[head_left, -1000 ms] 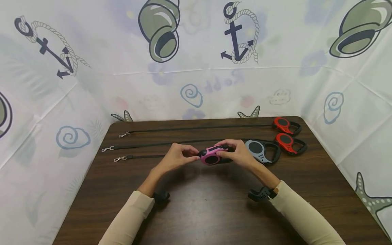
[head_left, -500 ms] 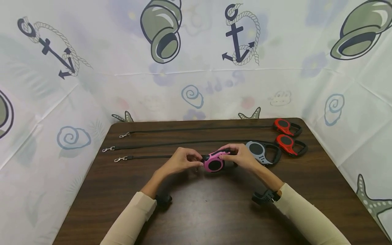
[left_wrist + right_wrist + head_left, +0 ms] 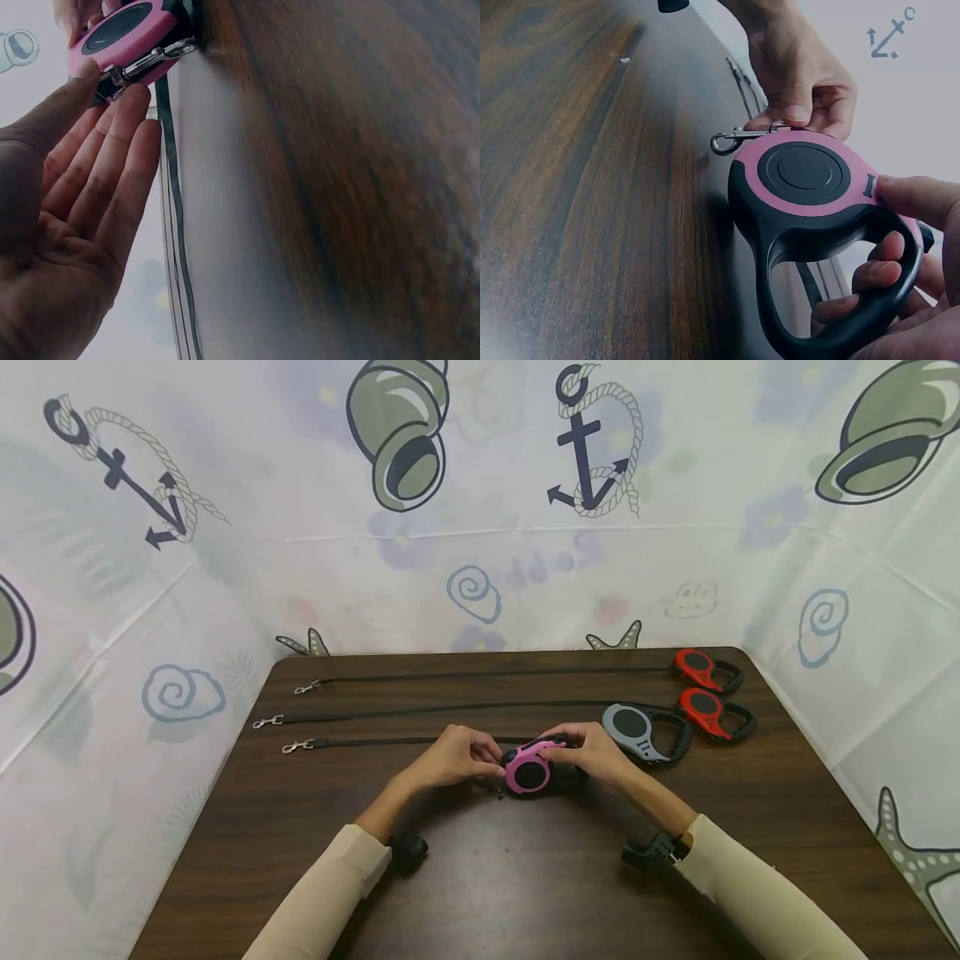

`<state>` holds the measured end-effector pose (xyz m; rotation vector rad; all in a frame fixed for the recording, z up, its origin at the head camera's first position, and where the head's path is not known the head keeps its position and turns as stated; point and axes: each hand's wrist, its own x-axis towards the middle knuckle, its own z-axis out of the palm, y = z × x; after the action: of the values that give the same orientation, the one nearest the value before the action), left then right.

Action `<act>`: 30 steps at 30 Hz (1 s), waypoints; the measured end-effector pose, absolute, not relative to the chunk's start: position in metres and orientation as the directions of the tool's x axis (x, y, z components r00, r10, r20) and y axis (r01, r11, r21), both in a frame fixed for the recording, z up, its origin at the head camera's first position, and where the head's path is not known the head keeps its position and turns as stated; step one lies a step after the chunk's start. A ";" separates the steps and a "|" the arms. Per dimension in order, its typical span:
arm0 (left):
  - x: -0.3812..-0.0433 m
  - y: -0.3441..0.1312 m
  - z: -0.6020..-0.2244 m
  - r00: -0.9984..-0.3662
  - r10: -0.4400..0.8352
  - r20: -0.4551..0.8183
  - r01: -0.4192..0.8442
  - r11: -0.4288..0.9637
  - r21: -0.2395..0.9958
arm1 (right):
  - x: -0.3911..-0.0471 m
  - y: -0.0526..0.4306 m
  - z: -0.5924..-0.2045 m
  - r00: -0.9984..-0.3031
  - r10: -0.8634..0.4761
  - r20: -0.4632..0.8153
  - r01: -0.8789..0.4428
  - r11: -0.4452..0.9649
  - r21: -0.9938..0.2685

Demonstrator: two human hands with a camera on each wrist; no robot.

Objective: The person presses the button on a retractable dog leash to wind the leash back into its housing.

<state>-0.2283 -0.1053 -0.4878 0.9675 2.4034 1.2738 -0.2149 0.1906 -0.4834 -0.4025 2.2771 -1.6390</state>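
Note:
A pink and black retractable dog leash (image 3: 528, 774) is held between both hands over the middle of the table. My right hand (image 3: 592, 755) grips it on the handle side; in the right wrist view the fingers pass through the black handle loop (image 3: 836, 345) and the thumb lies on the pink casing (image 3: 810, 210). With thumb and fingertips, my left hand (image 3: 461, 757) pinches the strap end where it meets the casing. A metal snap hook (image 3: 161, 60) sticks out from that pinch, beside the casing. The far side of the casing is hidden.
A grey retractable leash (image 3: 633, 731) lies close to the right hand. Two red leashes, a nearer one (image 3: 705, 710) and a farther one (image 3: 697, 668), lie at the back right. Black straps (image 3: 450, 704) run left across the wooden table (image 3: 510, 893) to snap hooks (image 3: 298, 746).
Both hands have brought the pink leash slightly nearer the person and to the right. Its casing has turned, and its snap hook now hangs in sight below the left fingertips.

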 end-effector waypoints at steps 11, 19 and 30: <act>-0.234 -0.096 -0.492 -0.787 0.617 -0.021 0.289 0.399 0.870 | -0.215 0.197 -0.488 -0.911 -0.390 -0.135 -0.001 0.330 -0.944; -0.235 -0.091 -0.494 -0.791 0.605 -0.092 0.208 0.407 0.889 | -0.214 0.201 -0.493 -0.918 -0.387 -0.087 -0.166 0.575 -0.801; -0.235 -0.089 -0.496 -0.811 0.568 -0.141 0.199 0.494 0.846 | -0.213 0.203 -0.496 -0.926 -0.376 -0.035 -0.259 0.701 -0.665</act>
<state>-0.2352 -0.0893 -0.4962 0.6370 2.3389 1.2484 -0.2134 0.2033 -0.4958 -0.5162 2.7398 -1.0325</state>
